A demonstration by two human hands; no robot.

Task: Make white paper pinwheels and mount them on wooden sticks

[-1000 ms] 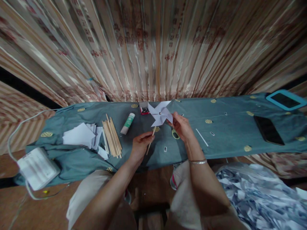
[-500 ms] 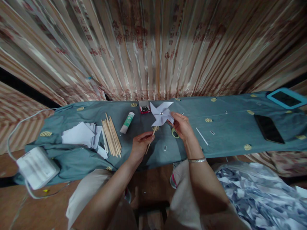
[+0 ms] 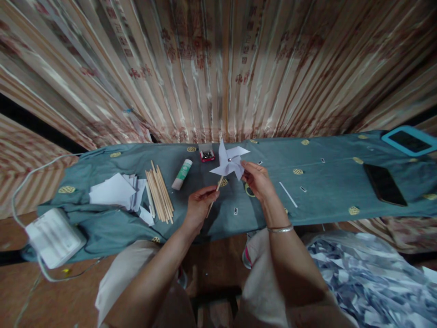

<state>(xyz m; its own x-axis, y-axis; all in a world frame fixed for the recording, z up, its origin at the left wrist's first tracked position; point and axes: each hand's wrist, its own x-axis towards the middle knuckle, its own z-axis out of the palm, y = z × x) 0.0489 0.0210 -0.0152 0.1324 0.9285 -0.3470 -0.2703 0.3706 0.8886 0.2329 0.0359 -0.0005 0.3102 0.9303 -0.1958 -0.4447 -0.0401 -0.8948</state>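
Note:
My left hand (image 3: 199,207) pinches the wooden stick (image 3: 215,192) of a white paper pinwheel (image 3: 229,163), holding it up over the blue-grey cloth. A metal pin shows at the pinwheel's centre. My right hand (image 3: 258,181) has its fingertips on the lower right blade of the pinwheel. A bangle sits on that wrist.
A bundle of wooden sticks (image 3: 159,191), a pile of white paper squares (image 3: 118,192) and a glue stick (image 3: 181,175) lie at the left. A small box of pins (image 3: 206,154) is behind. A phone (image 3: 384,184), a tablet (image 3: 409,140), a white strip (image 3: 288,194) and a white box (image 3: 53,237) are around.
The pinwheel's blades have turned between the frames while my right fingers touch its edge. My left hand keeps the stick in nearly the same spot.

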